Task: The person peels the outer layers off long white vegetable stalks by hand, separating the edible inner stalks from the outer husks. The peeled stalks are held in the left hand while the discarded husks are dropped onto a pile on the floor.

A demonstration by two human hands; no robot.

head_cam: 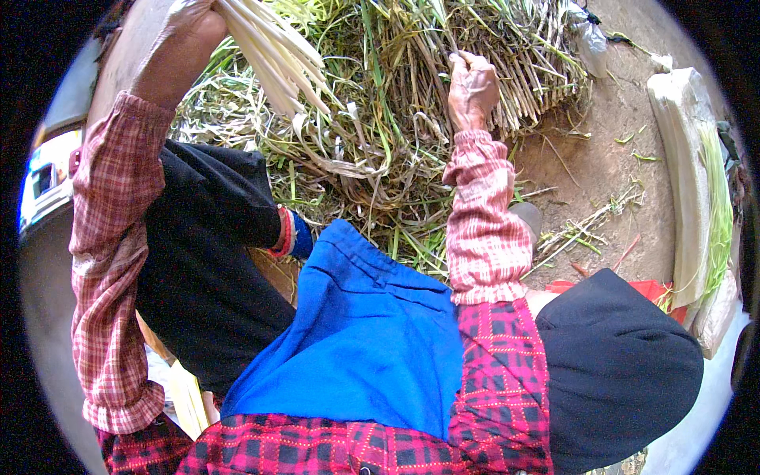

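At the upper left, my left hand is closed on a bundle of pale, peeled plant stalks, which fan out down to the right; the hand is partly cut off by the picture's edge. My right hand, right of centre at the top, has its fingers pinched on a thin stalk at the edge of a heap of long brown and green stalks. Between and below the hands lies a tangle of dry leaves and green strips. A blue cloth covers my lap.
On the right, a long pale bundle lies beside light green strands. Loose plant scraps and a red sheet are on the brown ground. A whitish plastic bag sits at the top right. Pale yellow pieces lie at the lower left.
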